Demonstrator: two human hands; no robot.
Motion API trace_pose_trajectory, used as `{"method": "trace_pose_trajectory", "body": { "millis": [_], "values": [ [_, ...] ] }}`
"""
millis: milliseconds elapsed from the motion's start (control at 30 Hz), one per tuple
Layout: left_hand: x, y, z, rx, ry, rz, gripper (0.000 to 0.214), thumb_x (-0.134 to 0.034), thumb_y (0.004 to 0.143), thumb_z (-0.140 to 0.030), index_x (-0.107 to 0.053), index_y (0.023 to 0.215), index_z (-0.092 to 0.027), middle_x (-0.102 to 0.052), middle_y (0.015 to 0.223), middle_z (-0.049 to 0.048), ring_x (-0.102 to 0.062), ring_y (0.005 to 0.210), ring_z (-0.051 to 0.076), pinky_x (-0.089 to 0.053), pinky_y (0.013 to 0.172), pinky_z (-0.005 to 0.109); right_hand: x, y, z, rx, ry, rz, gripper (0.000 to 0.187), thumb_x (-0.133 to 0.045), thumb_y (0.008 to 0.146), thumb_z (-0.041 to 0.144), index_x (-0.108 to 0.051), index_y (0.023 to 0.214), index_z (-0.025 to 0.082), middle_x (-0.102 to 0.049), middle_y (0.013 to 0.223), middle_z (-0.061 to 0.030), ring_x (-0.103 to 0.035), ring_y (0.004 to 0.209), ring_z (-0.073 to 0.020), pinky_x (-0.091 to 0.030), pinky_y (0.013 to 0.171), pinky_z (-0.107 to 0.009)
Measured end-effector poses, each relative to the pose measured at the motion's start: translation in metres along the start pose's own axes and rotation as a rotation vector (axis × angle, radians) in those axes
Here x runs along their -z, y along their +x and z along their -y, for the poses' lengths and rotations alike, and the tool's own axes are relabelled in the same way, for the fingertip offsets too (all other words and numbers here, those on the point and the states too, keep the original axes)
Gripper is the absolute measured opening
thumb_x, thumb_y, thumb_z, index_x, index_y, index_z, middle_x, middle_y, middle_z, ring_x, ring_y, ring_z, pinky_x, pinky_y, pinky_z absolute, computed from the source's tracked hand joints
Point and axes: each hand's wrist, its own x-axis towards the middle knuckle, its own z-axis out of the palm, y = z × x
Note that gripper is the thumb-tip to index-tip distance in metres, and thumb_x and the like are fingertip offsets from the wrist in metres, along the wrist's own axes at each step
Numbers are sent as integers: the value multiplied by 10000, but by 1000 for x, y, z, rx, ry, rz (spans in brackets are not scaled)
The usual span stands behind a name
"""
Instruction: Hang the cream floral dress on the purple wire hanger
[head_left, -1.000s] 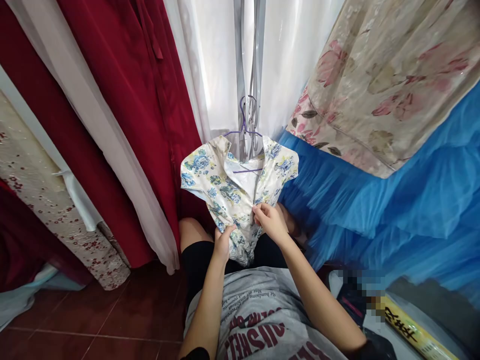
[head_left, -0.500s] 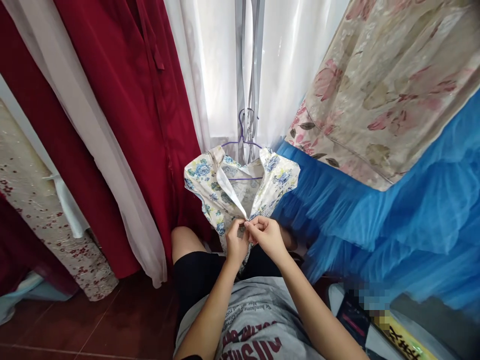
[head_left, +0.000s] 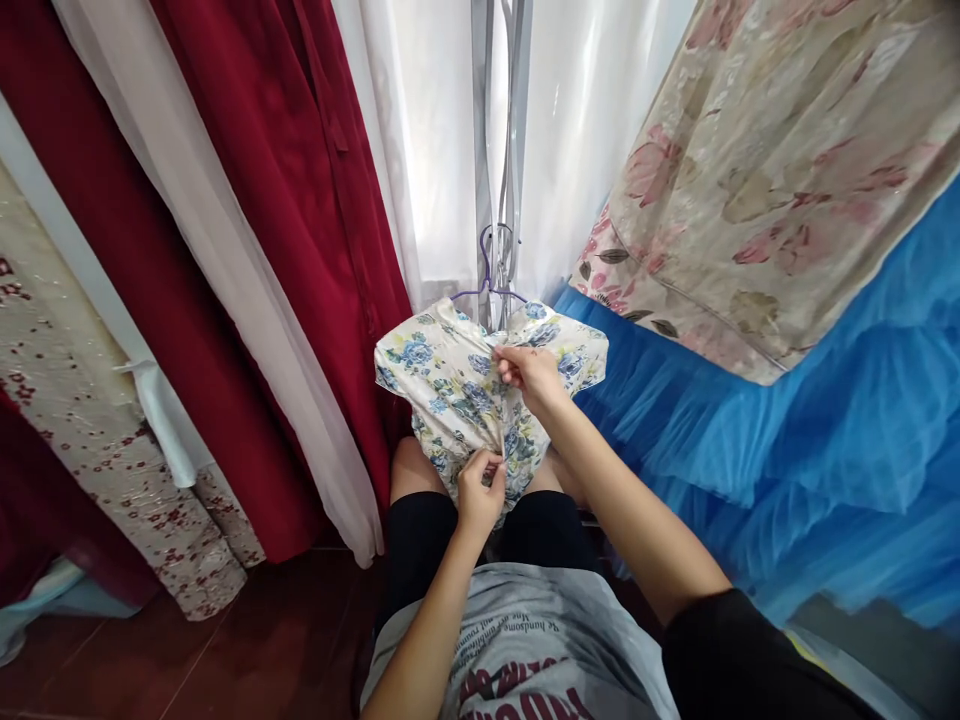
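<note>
A white garment with blue and yellow flowers [head_left: 439, 385], like a dress or blouse, hangs on a purple hanger [head_left: 486, 270] in front of me. Its seam is closed from between my hands up to the neckline. My right hand [head_left: 531, 372] pinches the top of that seam, where a zipper seems to run; the pull itself is hidden in the fingers. Lower on the same seam, my left hand [head_left: 481, 490] grips the fabric between thumb and fingers. The garment's lower end falls between my knees.
Long red cloth [head_left: 300, 250] and a pale sheer strip [head_left: 247, 330] hang at left. On the right are a pink-flowered beige cloth [head_left: 757, 200] and blue ruffled tulle [head_left: 697, 440]. White curtains [head_left: 442, 150] and grey metal poles [head_left: 481, 120] stand behind, above a reddish tiled floor [head_left: 247, 640].
My right hand has moved up the garment to the neckline, and the V-shaped opening has closed. My left hand remains low on the seam. The view has shifted slightly.
</note>
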Motion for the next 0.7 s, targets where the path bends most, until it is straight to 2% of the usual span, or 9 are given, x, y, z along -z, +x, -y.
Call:
{"method": "trace_pose_trajectory", "body": {
  "millis": [200, 333, 400, 500, 600, 633, 700],
  "values": [
    [-3, -6, 8, 35, -60, 24, 144, -620, 921, -281, -640, 797, -209, -623, 788, 34, -627, 735, 196, -507, 698, 298, -14, 25, 39, 24, 6, -24, 166, -705, 752, 162, -644, 602, 128, -583, 485, 22, -445, 397, -39, -271, 354, -160],
    [-3, -14, 5, 47, -61, 19, 152, -624, 930, -304, -657, 817, -209, -644, 797, 35, -641, 746, 195, -517, 707, 296, -17, 21, 52, 94, -69, 33, 182, -721, 784, 196, -645, 632, 130, -608, 510, 11, -495, 415, -52, -307, 371, -160],
    [0, -5, -2, 5, -50, 53, 153, -604, 955, -307, -677, 865, -206, -674, 847, 49, -657, 796, 202, -525, 750, 309, -15, 15, 52, 139, -100, 69, 198, -735, 805, 248, -646, 664, 140, -618, 523, 12, -519, 418, -61, -324, 381, -164],
    [13, 37, -27, -120, -43, 30, 176, -567, 998, -321, -699, 1040, -214, -708, 1012, 88, -668, 959, 226, -517, 870, 338, -10, 5, 49, 211, -136, 112, 221, -729, 837, 308, -650, 700, 152, -603, 503, 21, -516, 403, -72, -335, 390, -176],
    [36, 107, -65, -245, -36, -130, 313, -523, 1031, -351, -619, 1305, -236, -690, 1013, 76, -658, 901, 201, -502, 850, 321, -8, -3, 45, 289, -196, 132, 282, -747, 836, 350, -609, 667, 171, -597, 478, 18, -510, 394, -85, -342, 399, -192],
    [44, 131, -77, -304, -24, -143, 354, -496, 1045, -352, -578, 1370, -237, -682, 973, 60, -647, 856, 190, -497, 827, 314, -8, -5, 44, 313, -211, 138, 303, -752, 836, 373, -596, 665, 178, -599, 476, 17, -509, 394, -88, -347, 405, -196],
    [59, 174, -97, -435, 93, -46, 315, -485, 1051, -349, -628, 1302, -225, -687, 968, 50, -640, 845, 184, -482, 815, 307, -7, -6, 42, 344, -231, 152, 325, -755, 838, 421, -589, 685, 187, -605, 478, 17, -509, 400, -94, -358, 417, -205]
  ]
}}
